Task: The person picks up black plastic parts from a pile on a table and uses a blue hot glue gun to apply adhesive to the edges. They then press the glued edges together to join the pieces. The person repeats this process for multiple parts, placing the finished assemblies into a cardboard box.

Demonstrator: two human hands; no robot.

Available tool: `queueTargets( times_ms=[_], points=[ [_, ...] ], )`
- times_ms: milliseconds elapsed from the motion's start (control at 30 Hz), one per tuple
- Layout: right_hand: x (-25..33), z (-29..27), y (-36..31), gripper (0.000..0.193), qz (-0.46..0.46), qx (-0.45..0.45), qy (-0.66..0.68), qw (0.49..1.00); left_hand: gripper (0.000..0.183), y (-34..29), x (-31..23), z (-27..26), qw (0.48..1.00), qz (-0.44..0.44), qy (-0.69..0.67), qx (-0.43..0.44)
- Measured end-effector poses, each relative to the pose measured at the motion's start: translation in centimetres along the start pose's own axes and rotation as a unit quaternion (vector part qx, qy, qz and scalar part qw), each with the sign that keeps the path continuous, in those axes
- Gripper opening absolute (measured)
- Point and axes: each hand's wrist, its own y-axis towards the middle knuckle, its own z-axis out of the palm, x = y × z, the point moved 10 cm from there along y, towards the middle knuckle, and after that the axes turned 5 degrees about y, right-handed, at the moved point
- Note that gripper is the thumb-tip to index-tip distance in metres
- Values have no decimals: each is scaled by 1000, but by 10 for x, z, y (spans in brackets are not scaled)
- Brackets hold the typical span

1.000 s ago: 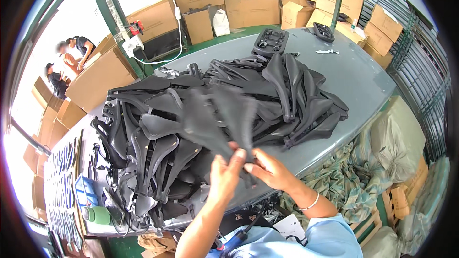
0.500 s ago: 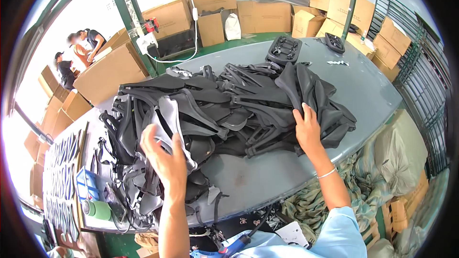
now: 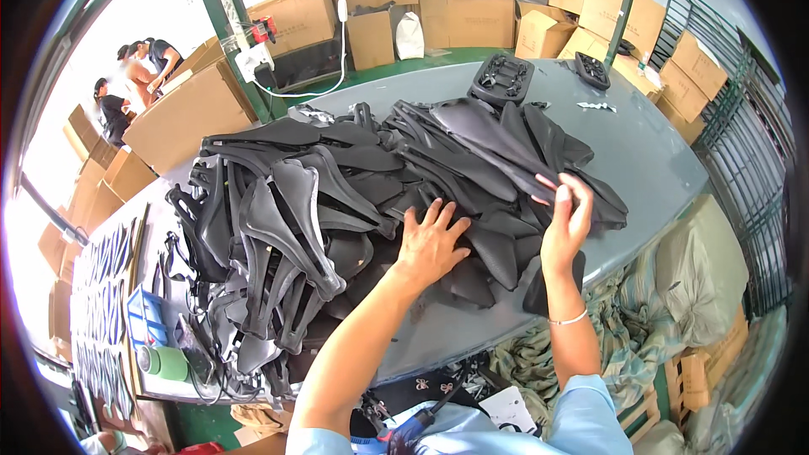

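Note:
A heap of black bicycle saddle covers (image 3: 295, 194), wide at one end and narrowing to a nose, spreads over the grey table. My right hand (image 3: 569, 215) pinches the narrow end of one smooth black saddle cover (image 3: 493, 139), which stretches up and left across the heap's right half. Fingers spread, my left hand (image 3: 432, 244) lies open on the covers in the middle of the heap. Under and beside my right wrist another dark cover (image 3: 539, 286) sits near the table's front edge.
Two black trays with fittings, the larger one (image 3: 502, 78), stand at the table's far side. Left are a blue basket (image 3: 147, 318), a green bottle (image 3: 163, 363) and rows of dark strips (image 3: 105, 303). A blue power tool (image 3: 413, 430) lies close to my body. Cartons (image 3: 468, 21) line the wall; people work far left.
My left hand has moved right from a grey-edged cover to the heap's middle. My right hand now grips a cover's tip, and that cover has swung across the right half.

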Motion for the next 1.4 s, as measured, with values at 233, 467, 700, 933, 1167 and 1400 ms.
queueTargets(
  times_ms=[233, 467, 700, 933, 1167, 1400],
  points=[
    [-129, -96, -4, 28, 148, -101, 48, 983, 38, -4, -25, -34, 993, -12, -42, -109],
    [-149, -102, -9, 32, 224, -136, 139, 955, 38, -42, -175, -6, 963, 164, -205, -63],
    [-171, -103, -17, 33, 282, -162, 224, 919, 44, -25, -144, 66, 926, -196, -323, 25],
    [-188, -119, 8, 23, 422, -38, 169, 890, 26, -19, -113, 39, 826, -209, -520, 55],
    [-200, -146, -16, 19, 432, -68, 220, 872, 31, -40, 56, -78, 654, -328, -637, -241],
    [-137, -63, -26, 17, 350, -105, 334, 869, 48, -49, 41, -74, 874, -265, -330, -240]
  ],
)
